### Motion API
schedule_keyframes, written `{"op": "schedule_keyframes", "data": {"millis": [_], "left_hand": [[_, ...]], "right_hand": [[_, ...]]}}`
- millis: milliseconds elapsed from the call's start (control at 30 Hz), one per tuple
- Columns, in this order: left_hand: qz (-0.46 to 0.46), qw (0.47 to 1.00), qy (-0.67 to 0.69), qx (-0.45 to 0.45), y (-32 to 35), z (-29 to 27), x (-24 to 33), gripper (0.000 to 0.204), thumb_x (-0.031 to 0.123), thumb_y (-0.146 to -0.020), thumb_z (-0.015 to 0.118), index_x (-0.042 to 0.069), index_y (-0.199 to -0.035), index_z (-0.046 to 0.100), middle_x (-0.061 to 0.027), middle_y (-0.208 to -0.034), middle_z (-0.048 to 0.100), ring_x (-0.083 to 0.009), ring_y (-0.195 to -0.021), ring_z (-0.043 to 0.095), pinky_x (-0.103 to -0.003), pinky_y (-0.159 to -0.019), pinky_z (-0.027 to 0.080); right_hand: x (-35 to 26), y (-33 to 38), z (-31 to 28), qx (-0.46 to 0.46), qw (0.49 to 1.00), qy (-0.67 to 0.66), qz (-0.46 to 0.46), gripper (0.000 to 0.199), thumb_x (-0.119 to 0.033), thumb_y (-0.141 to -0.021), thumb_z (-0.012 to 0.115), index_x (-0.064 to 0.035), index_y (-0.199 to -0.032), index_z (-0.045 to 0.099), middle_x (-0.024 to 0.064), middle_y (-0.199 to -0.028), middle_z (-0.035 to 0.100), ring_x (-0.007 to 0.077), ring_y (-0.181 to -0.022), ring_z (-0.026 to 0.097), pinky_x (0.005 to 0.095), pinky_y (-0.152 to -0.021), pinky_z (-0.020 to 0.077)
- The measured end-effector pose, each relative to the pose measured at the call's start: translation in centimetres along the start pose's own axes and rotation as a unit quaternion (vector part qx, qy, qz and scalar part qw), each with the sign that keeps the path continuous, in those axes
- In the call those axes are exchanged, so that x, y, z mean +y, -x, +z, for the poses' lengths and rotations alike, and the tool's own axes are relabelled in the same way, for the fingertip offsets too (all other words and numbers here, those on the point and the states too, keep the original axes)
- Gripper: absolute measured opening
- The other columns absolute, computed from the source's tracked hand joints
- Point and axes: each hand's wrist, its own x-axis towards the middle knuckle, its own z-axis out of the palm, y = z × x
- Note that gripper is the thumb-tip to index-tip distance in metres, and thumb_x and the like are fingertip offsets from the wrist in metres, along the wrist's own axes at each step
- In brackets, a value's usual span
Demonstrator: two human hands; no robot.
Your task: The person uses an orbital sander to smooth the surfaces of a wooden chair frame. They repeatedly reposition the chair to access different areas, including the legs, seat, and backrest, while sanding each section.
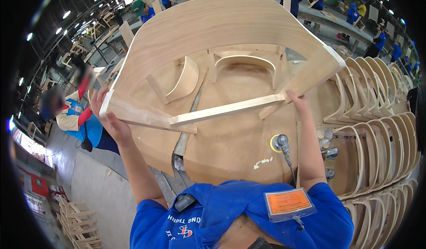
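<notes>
Between my hands, tilted above the worktable, is a pale wooden chair frame [213, 20] with a broad curved backrest, two legs and a straight crossbar [226, 109]. My left hand [113, 118] is closed round its left corner, thumb on the near side. Close to where the crossbar meets the right leg, my right hand [298, 100] grips the frame, its fingers partly hidden behind the wood. Below my right hand, a small power sander [282, 145] with a yellow pad edge and a cord lies on the brown table covering [226, 160].
Curved wooden frames [372, 151] stand in rows at the right. More curved chair parts [244, 59] lie across the table. Several metal cups or tools [328, 151] sit at the right edge. A co-worker in a blue apron [86, 120] stands at left. Stacked wood [79, 224] is lower left.
</notes>
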Motion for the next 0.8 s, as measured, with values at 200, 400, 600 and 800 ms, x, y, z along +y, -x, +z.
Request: {"op": "schedule_keyframes", "data": {"millis": [200, 400, 600, 800], "left_hand": [[0.025, 0.997, 0.051, -0.059, -0.9, 0.1, 2.6, 0.034, 0.033, -0.092, 0.048, 0.000, -0.099, 0.055, -0.0227, -0.113, 0.057, -0.0319, -0.113, 0.051, -0.043, -0.101, 0.035], [-0.014, 0.999, 0.038, -0.024, 0.2, -0.8, 3.1, 0.032, 0.029, -0.093, 0.045, -0.001, -0.099, 0.055, -0.0224, -0.113, 0.057, -0.0278, -0.108, 0.054, -0.039, -0.098, 0.038], [-0.009, 0.999, 0.017, -0.041, 0.1, -0.6, 3.7, 0.033, 0.030, -0.093, 0.045, 0.000, -0.100, 0.056, -0.0204, -0.115, 0.057, -0.0259, -0.109, 0.053, -0.037, -0.097, 0.038], [0.001, 1.000, -0.009, -0.030, -0.3, -0.3, 3.1, 0.033, 0.031, -0.093, 0.046, 0.000, -0.099, 0.057, -0.0196, -0.117, 0.055, -0.0262, -0.109, 0.052, -0.037, -0.099, 0.037]], "right_hand": [[12.5, 9.3, -2.6, -0.239, 0.834, 0.456, 0.198, 0.105, -0.034, -0.056, 0.086, -0.0079, -0.139, 0.029, 0.0215, -0.141, 0.034, 0.0369, -0.129, 0.035, 0.0399, -0.105, 0.0349], [21.1, 16.1, -2.6, -0.302, 0.833, 0.370, 0.279, 0.106, -0.024, -0.055, 0.086, -0.0119, -0.142, 0.026, 0.0221, -0.138, 0.036, 0.0380, -0.119, 0.046, 0.0429, -0.096, 0.0436], [22.4, 17.2, 0.2, -0.187, 0.822, 0.478, 0.246, 0.087, -0.011, -0.068, 0.074, -0.0192, -0.141, 0.028, 0.0202, -0.130, 0.042, 0.0370, -0.117, 0.048, 0.0426, -0.094, 0.0451], [18.3, 19.9, 1.1, -0.221, 0.842, 0.421, 0.256, 0.075, -0.005, -0.066, 0.069, -0.0177, -0.133, 0.039, 0.0201, -0.128, 0.042, 0.0378, -0.117, 0.047, 0.0418, -0.095, 0.0440]]}}
